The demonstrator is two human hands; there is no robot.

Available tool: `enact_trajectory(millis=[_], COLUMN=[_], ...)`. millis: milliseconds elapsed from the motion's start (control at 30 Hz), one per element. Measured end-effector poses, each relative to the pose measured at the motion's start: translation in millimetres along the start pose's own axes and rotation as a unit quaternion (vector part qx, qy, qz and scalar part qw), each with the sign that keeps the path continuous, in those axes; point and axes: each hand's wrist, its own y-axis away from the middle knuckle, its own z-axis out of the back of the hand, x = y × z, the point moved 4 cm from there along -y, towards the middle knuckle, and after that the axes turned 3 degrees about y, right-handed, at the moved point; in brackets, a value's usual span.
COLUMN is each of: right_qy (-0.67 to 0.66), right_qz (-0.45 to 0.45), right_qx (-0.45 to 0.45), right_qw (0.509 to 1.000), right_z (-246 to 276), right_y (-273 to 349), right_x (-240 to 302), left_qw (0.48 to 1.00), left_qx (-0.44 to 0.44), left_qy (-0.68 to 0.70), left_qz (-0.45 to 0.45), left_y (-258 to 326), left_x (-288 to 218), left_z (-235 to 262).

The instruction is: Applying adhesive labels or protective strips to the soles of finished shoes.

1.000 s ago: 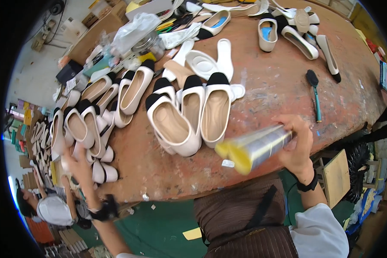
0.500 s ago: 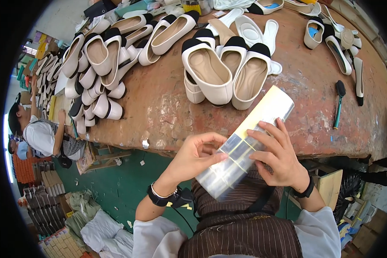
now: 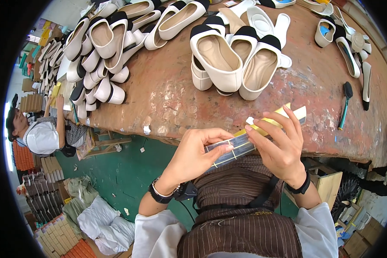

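Observation:
Over the near edge of the table I hold a sheet of clear stickers [image 3: 241, 149] with yellow gridlines and a yellow backing, tilted and curved. My left hand [image 3: 196, 154] pinches its left end, thumb on top and fingers curled round. My right hand [image 3: 281, 148] is bent over the right part, its fingers closed on the sheet and its thumb hidden. A small white piece [image 3: 250, 121] shows at a right fingertip; whether it is stuck there I cannot tell. Beyond the sheet stands a cluster of white flat shoes [image 3: 219, 71] with black toes.
A large pile of similar shoes [image 3: 101, 79] covers the table's left side. White insoles [image 3: 262, 23] lie behind the cluster. A green-handled brush [image 3: 345, 105] and more shoes [image 3: 365, 86] lie at right on the worn brown table [image 3: 172, 94]. Another person [image 3: 41, 135] works at far left.
The sheet has tipped from facing up to nearly edge-on, and its far end has come down and rightward. My right hand has lowered slightly. The view has shifted a little.

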Motion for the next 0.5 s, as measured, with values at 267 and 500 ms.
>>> enact_trajectory(millis=[267, 500], right_qy=[-0.101, -0.275], right_qz=[-0.02, -0.123], right_qx=[0.017, -0.022], right_qw=[0.995, 0.953], right_z=[0.3, -2.1], right_y=[5.8, 0.6], right_x=[-1.8, -3.9], left_qw=[0.996, 0.994], left_qx=[0.001, -0.035], left_qy=[0.046, -0.027], left_qz=[0.076, 0.096], left_y=[-6.5, -12.6], left_x=[10.0, 15.1], left_z=[4.5, 6.0])
